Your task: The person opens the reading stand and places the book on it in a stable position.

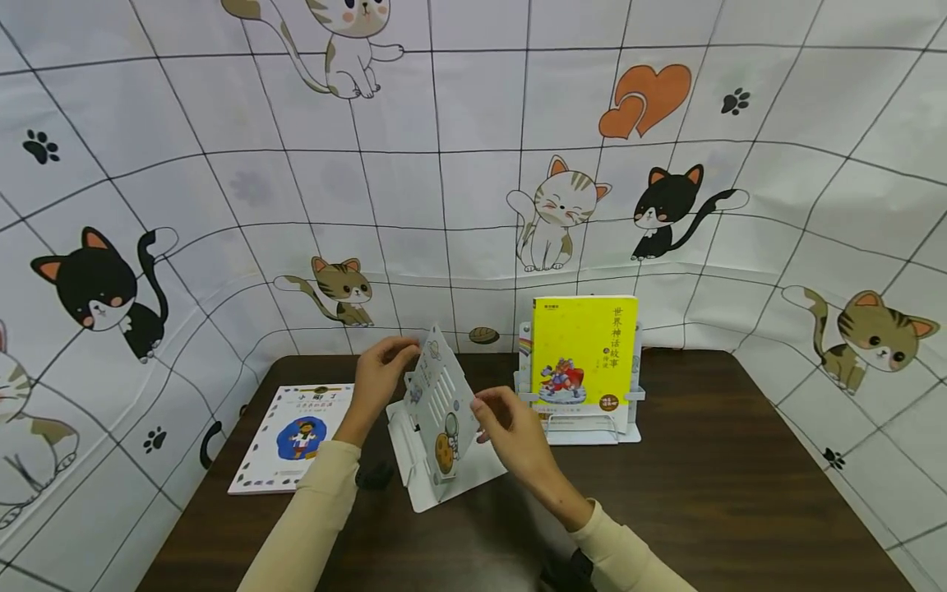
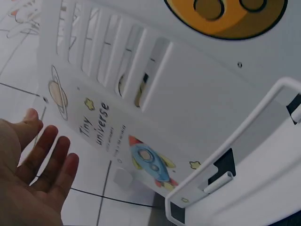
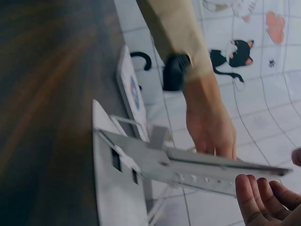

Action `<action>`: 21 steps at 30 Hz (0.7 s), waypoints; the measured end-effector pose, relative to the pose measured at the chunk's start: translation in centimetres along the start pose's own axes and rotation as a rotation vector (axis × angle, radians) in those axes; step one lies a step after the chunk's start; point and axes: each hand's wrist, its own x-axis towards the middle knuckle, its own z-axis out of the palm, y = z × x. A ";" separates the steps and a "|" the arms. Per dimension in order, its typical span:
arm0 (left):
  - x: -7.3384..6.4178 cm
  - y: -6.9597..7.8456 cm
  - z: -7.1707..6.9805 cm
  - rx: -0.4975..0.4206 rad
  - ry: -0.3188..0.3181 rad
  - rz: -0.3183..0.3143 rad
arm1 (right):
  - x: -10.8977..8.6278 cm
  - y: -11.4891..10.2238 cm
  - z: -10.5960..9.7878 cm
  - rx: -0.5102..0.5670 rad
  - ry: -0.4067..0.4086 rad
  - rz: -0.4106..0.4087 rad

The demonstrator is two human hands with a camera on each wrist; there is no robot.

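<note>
A white book stand [image 1: 444, 411] with cartoon prints and a slotted panel stands at the table's middle, its panel raised off the base. "Tiny universe" and a rocket are printed on the panel [image 2: 113, 136] in the left wrist view. My left hand [image 1: 381, 382] is beside the panel's upper left edge, fingers loosely spread and apart from its printed face. On the opposite edge, my right hand [image 1: 514, 427] holds the panel [image 3: 202, 172], with fingers on one side and thumb on the other. The wire page holder [image 2: 230, 141] crosses the ledge.
A yellow book [image 1: 584, 353] leans upright on a second white stand [image 1: 629, 432] at the back right. A white book with a blue circle [image 1: 299, 432] lies flat at the left. Behind the dark wooden table [image 1: 710, 493] hangs a cat-print cloth [image 1: 473, 189].
</note>
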 end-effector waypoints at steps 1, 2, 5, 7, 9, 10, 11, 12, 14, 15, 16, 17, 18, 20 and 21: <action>0.2 -0.3 0.1 -0.004 -0.019 -0.019 | -0.4 0.1 0.1 -0.015 -0.007 -0.010; 0.4 -0.6 0.1 -0.010 -0.042 -0.040 | -0.7 0.2 0.3 -0.028 -0.009 -0.019; 0.9 -1.2 0.4 -0.020 -0.132 -0.097 | -1.3 0.6 0.8 -0.069 -0.007 -0.043; 1.1 -1.5 0.6 -0.024 -0.191 -0.127 | -1.5 0.9 1.1 -0.075 0.001 -0.056; 1.1 -1.7 0.8 -0.026 -0.236 -0.141 | -1.5 1.2 1.3 -0.075 0.010 -0.053; 1.1 -1.8 0.8 -0.025 -0.249 -0.144 | -1.6 1.3 1.4 -0.076 0.015 -0.051; 1.1 -1.8 0.9 -0.024 -0.260 -0.150 | -1.7 1.4 1.5 -0.071 0.017 -0.052; 1.1 -1.9 0.9 -0.026 -0.265 -0.153 | -1.8 1.4 1.5 -0.067 0.018 -0.053; 1.2 -2.0 0.9 -0.016 -0.268 -0.153 | -1.9 1.5 1.5 -0.063 0.021 -0.055; 1.2 -2.1 0.9 -0.012 -0.266 -0.158 | -1.9 1.5 1.5 -0.063 0.021 -0.057; 1.2 -2.1 0.9 -0.002 -0.264 -0.161 | -1.9 1.5 1.5 -0.063 0.021 -0.057; 1.3 -2.0 0.8 0.007 -0.265 -0.164 | -1.9 1.5 1.5 -0.061 0.020 -0.059; 1.3 -2.1 0.8 0.012 -0.261 -0.165 | -1.9 1.5 1.5 -0.064 0.020 -0.061; 1.4 -2.0 0.7 0.019 -0.252 -0.178 | -1.8 1.6 1.4 -0.066 0.019 -0.066; 1.4 -2.1 0.7 0.024 -0.246 -0.177 | -1.8 1.6 1.3 -0.067 0.019 -0.065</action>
